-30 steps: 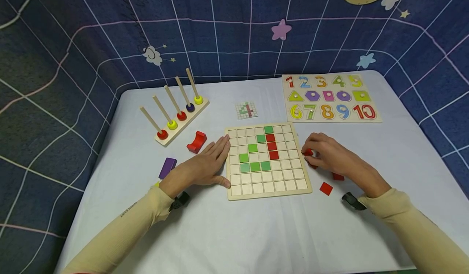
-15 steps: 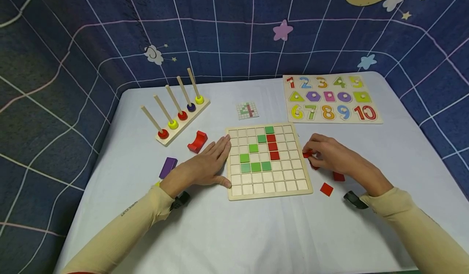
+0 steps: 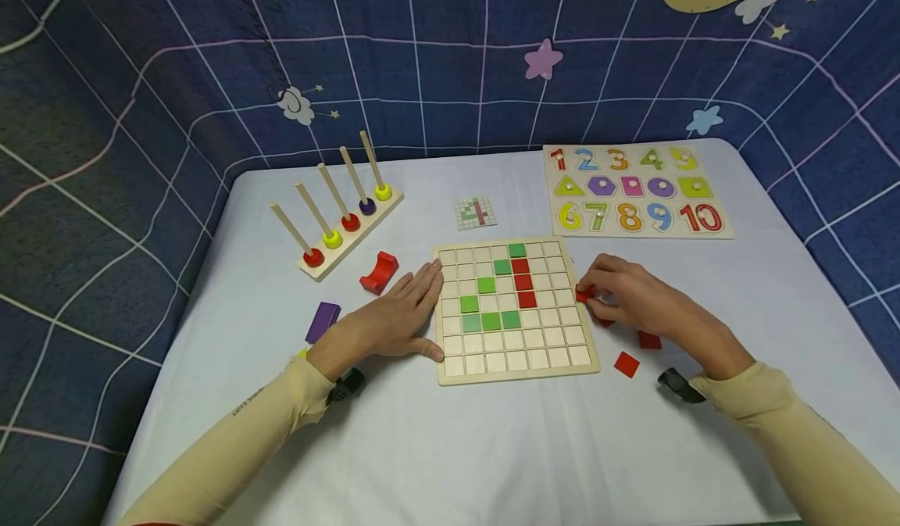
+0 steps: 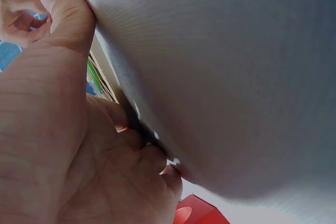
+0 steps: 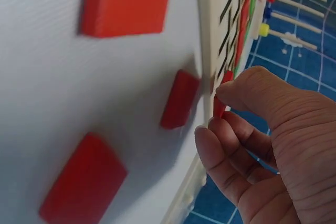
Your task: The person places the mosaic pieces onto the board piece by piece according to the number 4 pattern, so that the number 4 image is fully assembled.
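Observation:
My left hand (image 3: 401,315) lies with straight fingers against the left edge of the wooden grid board (image 3: 485,363). In the left wrist view its thumb sits on the board's edge. Green tiles (image 3: 490,320) form a diagonal and a short row on the board, and several red tiles (image 3: 523,281) stand in a column. Just off the board's right edge, my right hand (image 3: 629,295) pinches a red tile (image 5: 224,90) between thumb and fingertips. Loose red tiles lie on the cloth beneath and beside that hand, among them a red tile (image 3: 626,364) nearest the front.
Behind the board lies a small pattern card (image 3: 475,212). A number puzzle (image 3: 636,190) is at back right, a peg stacker (image 3: 351,233) at back left. A red arch block (image 3: 379,273) and a purple block (image 3: 323,323) lie near my left hand.
My right hand has shifted slightly left toward the board with the pinched red tile, after a small shift right before that. The left hand stays in place on the board.

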Available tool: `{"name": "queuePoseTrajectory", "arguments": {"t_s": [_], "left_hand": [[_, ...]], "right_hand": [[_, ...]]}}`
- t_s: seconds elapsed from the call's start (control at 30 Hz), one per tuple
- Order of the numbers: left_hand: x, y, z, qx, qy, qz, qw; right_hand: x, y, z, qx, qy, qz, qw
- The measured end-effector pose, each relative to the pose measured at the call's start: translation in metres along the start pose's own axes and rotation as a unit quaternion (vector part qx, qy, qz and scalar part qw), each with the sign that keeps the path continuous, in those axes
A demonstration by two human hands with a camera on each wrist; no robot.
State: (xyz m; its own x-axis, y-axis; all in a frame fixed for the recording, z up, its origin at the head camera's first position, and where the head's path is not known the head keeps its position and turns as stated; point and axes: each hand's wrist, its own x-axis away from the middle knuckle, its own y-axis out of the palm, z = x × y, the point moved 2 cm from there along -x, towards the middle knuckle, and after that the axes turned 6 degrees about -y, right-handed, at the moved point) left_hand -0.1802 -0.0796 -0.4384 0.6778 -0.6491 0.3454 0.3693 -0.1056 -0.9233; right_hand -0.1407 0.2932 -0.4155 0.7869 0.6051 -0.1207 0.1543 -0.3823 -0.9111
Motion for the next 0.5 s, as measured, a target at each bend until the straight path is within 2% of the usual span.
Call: {"name": "queuePoseTrajectory", "arguments": {"t_s": [0.27,0.5], "left_hand": [[-0.001,0.002,0.001,-0.003,0.0,0.0,1.0],[-0.001,0.002,0.0,0.001,0.0,0.001,1.0]], "right_hand": [[-0.007,0.003,-0.013,-0.002,-0.019,-0.004,1.0],[-0.019,0.015,-0.026,0.003,-0.077,0.016,0.997]]}}
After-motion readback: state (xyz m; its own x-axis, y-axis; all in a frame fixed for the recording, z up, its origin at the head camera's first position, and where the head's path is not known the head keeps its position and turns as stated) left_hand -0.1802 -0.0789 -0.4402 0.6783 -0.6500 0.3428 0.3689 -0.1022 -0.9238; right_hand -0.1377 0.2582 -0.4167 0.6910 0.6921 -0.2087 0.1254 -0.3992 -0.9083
